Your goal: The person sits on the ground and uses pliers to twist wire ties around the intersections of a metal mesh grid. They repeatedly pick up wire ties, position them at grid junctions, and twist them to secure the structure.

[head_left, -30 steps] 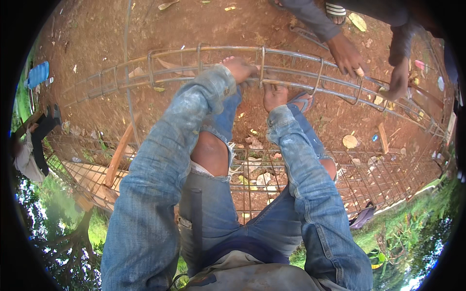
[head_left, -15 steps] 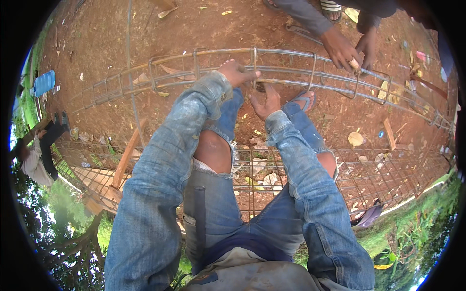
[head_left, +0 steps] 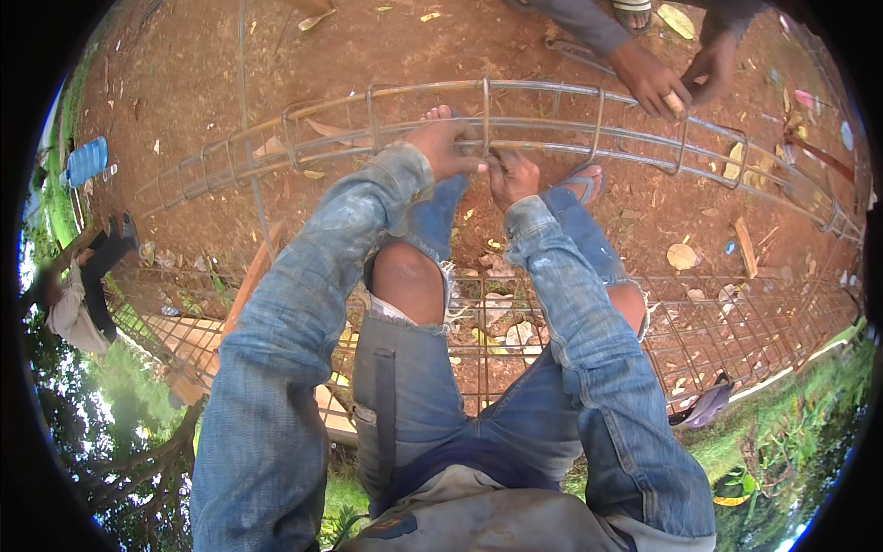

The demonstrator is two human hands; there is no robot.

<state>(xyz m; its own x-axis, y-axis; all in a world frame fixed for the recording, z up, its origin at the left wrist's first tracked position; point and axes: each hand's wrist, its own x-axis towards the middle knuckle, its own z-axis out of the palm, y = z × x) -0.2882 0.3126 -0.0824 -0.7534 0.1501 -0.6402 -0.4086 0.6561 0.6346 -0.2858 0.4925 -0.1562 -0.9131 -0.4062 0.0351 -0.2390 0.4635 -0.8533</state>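
A long rebar cage (head_left: 561, 147), made of lengthwise bars with rectangular stirrups around them, runs across in front of me. My left hand (head_left: 443, 149) is closed on its near bar, just left of a middle stirrup (head_left: 487, 115), with the thumb and fingertips at the crossing. Touching the same corner from the right, my right hand (head_left: 512, 178) is closed with fingers bent in a pinch. What lies between those fingers is too small to make out.
A co-worker's hands (head_left: 662, 87) work by the far bar at upper right. Rusty steel mesh (head_left: 736, 327) lies below the cage, around my legs. Wooden pieces (head_left: 745, 247), leaves and a blue plastic container (head_left: 87, 161) are on the red soil. Another person (head_left: 87, 285) is at far left.
My right hand has gone from spread fingers to a closed pinch at the stirrup corner. My left hand has shifted slightly down. The co-worker's hands have drawn a little apart.
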